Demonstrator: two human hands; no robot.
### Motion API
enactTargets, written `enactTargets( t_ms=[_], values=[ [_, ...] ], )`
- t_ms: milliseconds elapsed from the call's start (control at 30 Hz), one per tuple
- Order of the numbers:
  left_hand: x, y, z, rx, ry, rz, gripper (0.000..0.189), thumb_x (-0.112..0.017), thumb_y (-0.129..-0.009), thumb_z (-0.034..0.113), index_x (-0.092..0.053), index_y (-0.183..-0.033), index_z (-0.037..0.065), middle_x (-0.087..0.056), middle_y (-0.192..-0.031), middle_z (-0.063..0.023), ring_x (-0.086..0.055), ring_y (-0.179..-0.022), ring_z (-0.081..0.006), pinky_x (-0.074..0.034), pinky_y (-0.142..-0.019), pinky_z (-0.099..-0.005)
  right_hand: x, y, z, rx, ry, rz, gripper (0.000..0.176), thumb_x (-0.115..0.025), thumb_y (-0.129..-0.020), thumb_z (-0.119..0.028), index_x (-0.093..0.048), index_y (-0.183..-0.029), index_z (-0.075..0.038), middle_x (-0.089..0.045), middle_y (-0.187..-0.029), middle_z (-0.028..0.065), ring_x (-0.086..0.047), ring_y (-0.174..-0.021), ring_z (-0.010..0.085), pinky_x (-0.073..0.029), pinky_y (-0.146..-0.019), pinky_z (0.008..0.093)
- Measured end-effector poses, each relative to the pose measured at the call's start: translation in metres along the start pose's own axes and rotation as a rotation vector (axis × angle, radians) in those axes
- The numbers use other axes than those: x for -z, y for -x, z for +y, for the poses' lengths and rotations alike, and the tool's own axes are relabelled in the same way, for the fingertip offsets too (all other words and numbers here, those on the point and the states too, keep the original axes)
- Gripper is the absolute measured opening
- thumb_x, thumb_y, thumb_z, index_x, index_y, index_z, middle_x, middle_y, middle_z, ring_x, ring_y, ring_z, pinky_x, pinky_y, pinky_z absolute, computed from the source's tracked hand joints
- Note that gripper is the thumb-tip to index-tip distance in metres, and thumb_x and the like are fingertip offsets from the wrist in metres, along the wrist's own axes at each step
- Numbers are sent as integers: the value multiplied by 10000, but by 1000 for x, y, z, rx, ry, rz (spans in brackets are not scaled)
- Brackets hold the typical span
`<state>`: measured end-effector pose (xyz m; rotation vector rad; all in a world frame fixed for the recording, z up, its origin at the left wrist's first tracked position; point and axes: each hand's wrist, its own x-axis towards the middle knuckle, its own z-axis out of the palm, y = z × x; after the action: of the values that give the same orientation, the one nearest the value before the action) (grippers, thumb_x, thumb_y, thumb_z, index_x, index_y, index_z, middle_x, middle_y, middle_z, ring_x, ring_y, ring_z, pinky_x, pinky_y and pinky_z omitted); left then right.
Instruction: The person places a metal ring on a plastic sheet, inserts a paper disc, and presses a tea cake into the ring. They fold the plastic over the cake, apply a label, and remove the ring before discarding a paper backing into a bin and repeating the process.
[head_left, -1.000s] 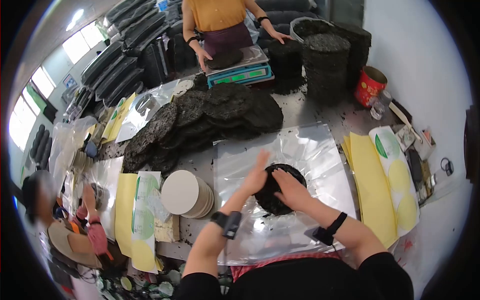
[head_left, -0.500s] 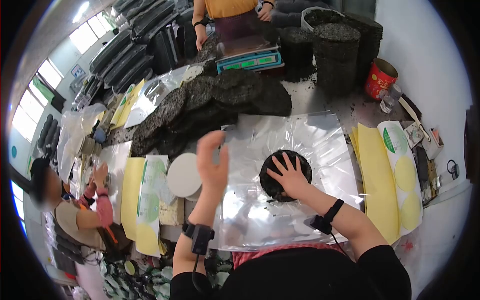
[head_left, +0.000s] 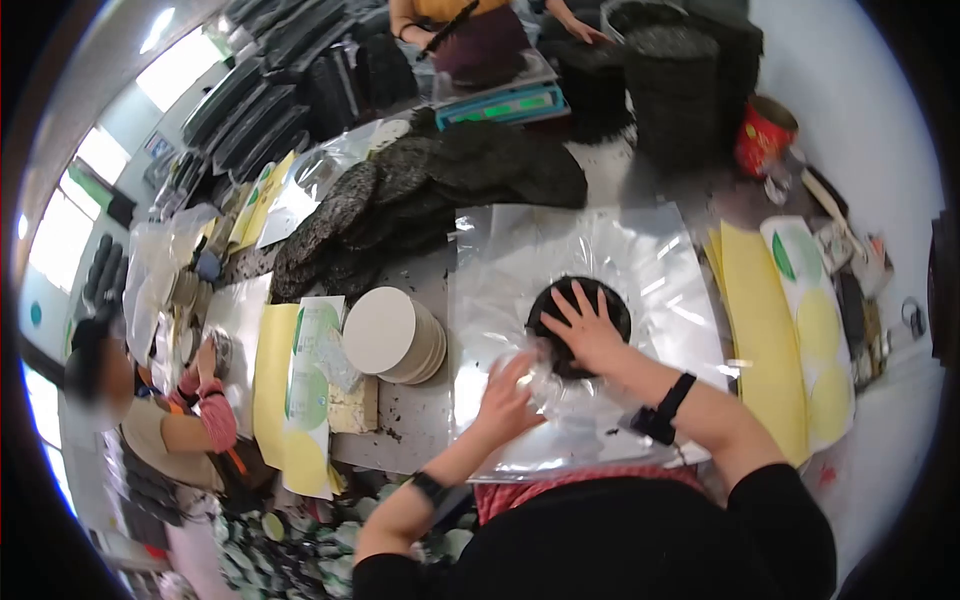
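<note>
A round dark cake that looks like dried seaweed (head_left: 622, 322) lies on a large clear plastic sheet (head_left: 490, 250). My right hand (head_left: 590, 335) rests flat on top of this cake with its fingers spread. My left hand (head_left: 508, 405) is just left of the cake, low over the sheet, its fingertips smeared by motion. To the left stands a stack of round white discs (head_left: 385, 330). Beyond the sheet, a long overlapping heap of similar dark cakes (head_left: 400, 185) stretches across the table.
Yellow sheets (head_left: 765, 330) and printed green-and-white sheets (head_left: 797, 260) lie at the right, beside a red can (head_left: 765, 137). At the back, a person stands behind a blue scale (head_left: 505, 105) near tall dark stacks (head_left: 675, 90). Another person (head_left: 175, 430) works at the left.
My left hand has come down from its raised position and moved right, close to the dark cake. My right hand stays on the cake. The person behind the scale has shifted their hands.
</note>
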<state>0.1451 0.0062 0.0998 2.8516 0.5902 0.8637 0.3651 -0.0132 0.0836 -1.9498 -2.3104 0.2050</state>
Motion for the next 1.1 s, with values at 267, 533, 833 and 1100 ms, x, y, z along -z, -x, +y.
enactTargets(
  t_ms=[267,533,833,1100],
  values=[
    [-60,-65,0,154,593,-339,208,-519,-893,195,-606,-792,34,-612,-751,-194,-594,-730,-396,-450,-648,-480,-32,-4,60,30,-936,298,433,-557,-829,-40,-567,-1260,-75,-526,-1352,119,-417,-1327,281,-255,-1137,432],
    [-63,-86,8,357,384,-656,549,-473,-876,207,-360,-1413,204,-656,-764,-214,-633,-709,-386,-484,-665,-491,36,134,67,-88,27,112,509,-659,-825,-221,-525,-1293,-73,-679,-994,64,-628,-1003,219,-373,-1037,380],
    [-58,-87,-4,231,486,-778,820,-488,-775,72,-197,-1507,299,-661,-841,-231,-638,-747,-395,-488,-693,-456,30,134,16,221,-227,-166,652,-814,-662,-341,-575,-1174,-17,-581,-1172,175,-549,-1108,352,-332,-1056,479],
    [-63,-75,4,352,362,-762,203,-570,-840,218,-690,-921,77,-679,-906,-168,-646,-881,-352,-504,-762,-437,-3,8,13,172,-550,319,323,-645,-738,-110,-591,-1054,-69,-590,-1086,134,-550,-1080,350,-462,-903,407]
  ],
)
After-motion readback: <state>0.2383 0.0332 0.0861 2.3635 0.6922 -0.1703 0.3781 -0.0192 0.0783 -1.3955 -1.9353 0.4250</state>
